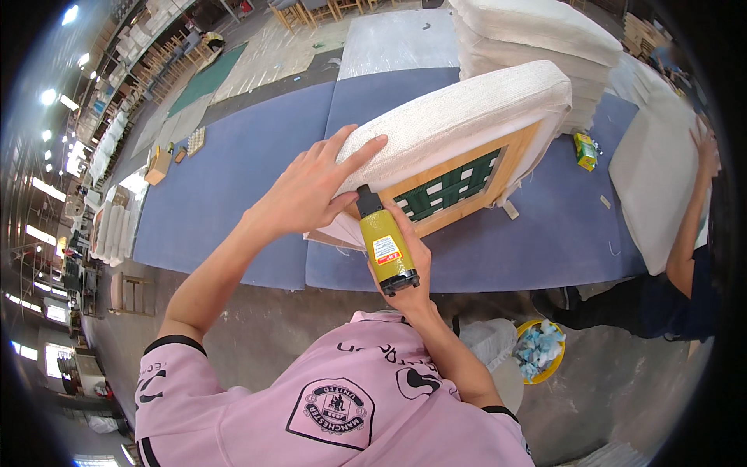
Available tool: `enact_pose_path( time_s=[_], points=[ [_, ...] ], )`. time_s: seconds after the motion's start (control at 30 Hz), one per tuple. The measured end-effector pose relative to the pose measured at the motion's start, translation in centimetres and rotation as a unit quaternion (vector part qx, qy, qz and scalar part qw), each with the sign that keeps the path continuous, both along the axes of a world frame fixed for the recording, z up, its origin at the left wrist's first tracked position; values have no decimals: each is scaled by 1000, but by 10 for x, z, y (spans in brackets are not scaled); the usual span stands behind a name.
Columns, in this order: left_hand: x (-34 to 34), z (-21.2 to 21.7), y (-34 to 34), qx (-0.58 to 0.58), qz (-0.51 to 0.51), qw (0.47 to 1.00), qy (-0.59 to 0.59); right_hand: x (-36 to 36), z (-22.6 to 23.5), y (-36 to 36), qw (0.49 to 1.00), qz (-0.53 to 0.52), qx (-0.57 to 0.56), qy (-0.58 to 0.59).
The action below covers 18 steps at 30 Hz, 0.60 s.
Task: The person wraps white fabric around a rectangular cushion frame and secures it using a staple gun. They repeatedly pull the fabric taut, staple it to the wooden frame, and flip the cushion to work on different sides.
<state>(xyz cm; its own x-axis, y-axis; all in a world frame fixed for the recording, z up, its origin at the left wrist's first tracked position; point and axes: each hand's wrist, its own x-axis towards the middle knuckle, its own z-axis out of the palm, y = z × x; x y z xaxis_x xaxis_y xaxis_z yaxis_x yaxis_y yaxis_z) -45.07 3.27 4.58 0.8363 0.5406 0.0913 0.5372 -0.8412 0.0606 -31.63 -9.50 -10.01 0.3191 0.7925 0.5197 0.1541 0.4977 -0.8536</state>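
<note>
A seat cushion [467, 109] in off-white woven fabric stands tilted on its edge on the blue table. Its underside faces me, showing a wooden frame [517, 148] with dark green woven webbing [443, 191]. My left hand [307, 183] grips the cushion's near left corner, fingers over the fabric side and thumb near the frame edge. In my right hand [414, 261] is a yellow-green staple gun [383, 241] with a black nose. The nose meets the cushion's underside edge, close to my left thumb. Loose fabric [342, 232] hangs below that corner; the right fingers are partly hidden behind the gun.
Stacked off-white cushions [537, 47] rise behind on the blue table [241, 179]. A yellow-green box [585, 152] lies to the right. Another person's arm [689, 218] rests at a pale cushion [654, 156]. A yellow bucket of scraps [538, 352] stands on the floor.
</note>
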Motion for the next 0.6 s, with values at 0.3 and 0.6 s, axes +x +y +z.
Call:
enact_pose_path(
  time_s=[0.3, 0.6],
  points=[
    [7, 3, 0, 5, 15, 1000, 22, 2, 5, 4, 999, 31, 15, -19],
    [-16, -5, 22, -105, -21, 988, -115, 87, -9, -7, 978, 118, -114, -128]
  ],
)
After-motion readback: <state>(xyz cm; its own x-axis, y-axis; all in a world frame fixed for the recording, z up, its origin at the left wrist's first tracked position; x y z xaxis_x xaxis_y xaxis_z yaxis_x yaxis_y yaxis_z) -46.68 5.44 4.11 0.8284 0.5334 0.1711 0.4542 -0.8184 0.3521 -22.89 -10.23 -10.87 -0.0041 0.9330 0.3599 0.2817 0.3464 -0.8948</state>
